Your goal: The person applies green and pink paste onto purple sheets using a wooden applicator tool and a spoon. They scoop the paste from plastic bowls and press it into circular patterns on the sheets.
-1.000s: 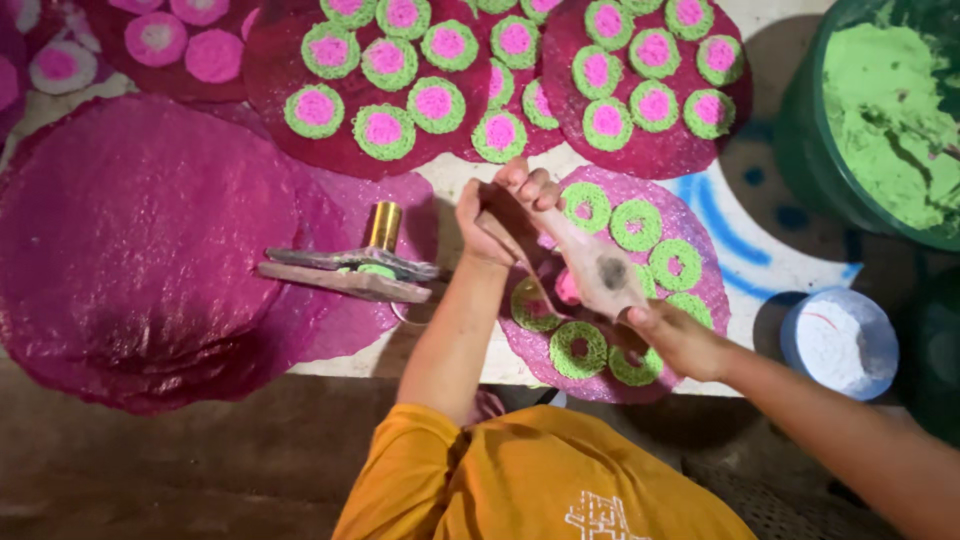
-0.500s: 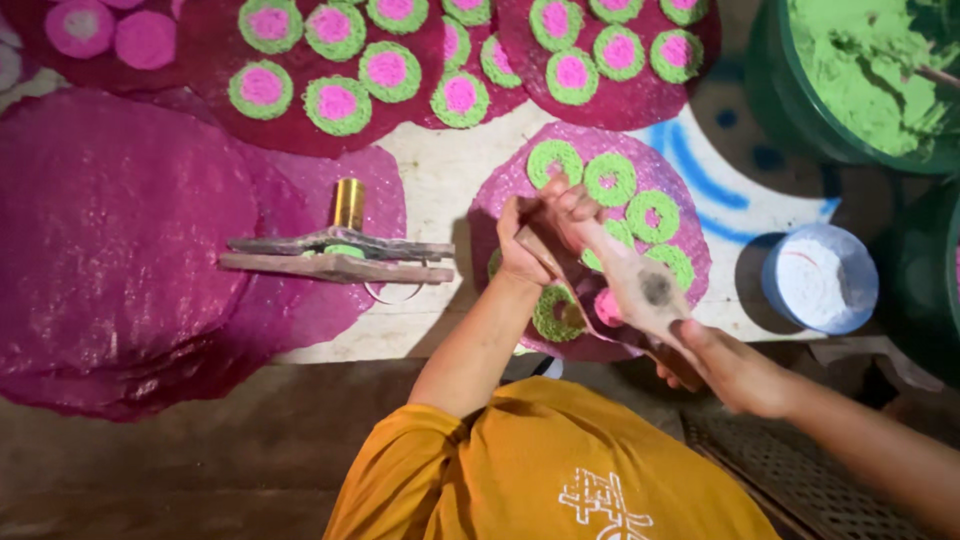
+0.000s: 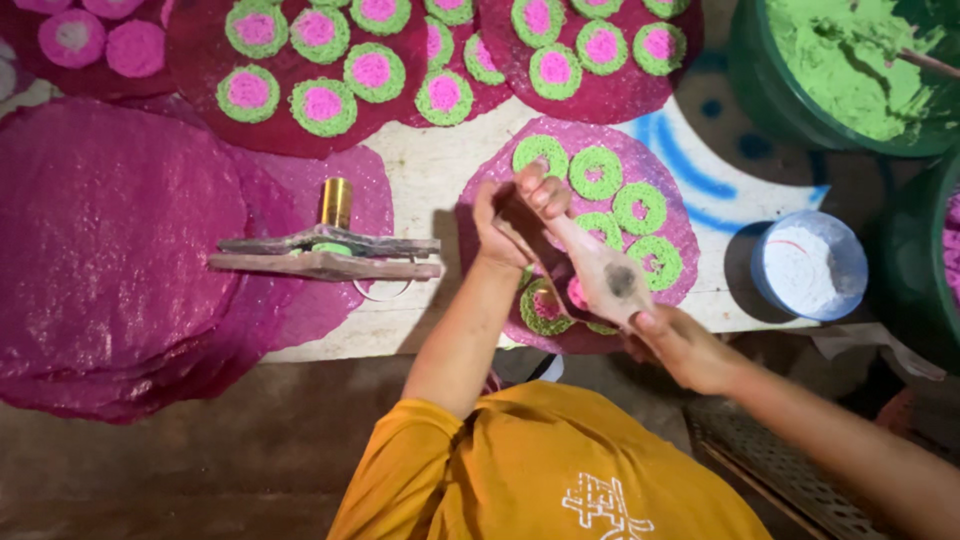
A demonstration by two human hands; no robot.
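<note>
the left hand [image 3: 520, 210] has its fingers curled almost shut around the narrow top end of a pale cone-shaped piping bag with a dark smudge [image 3: 600, 270]. the right hand [image 3: 680, 345] grips the bag's wide lower end, fingers folded closed on it. the bag slants over a round magenta sheet [image 3: 680, 215] carrying green ring-shaped pieces [image 3: 596, 172]. just right sits a small white tub of white powder [image 3: 808, 265]; well left lies a wooden press with a brass cylinder [image 3: 325, 252].
</note>
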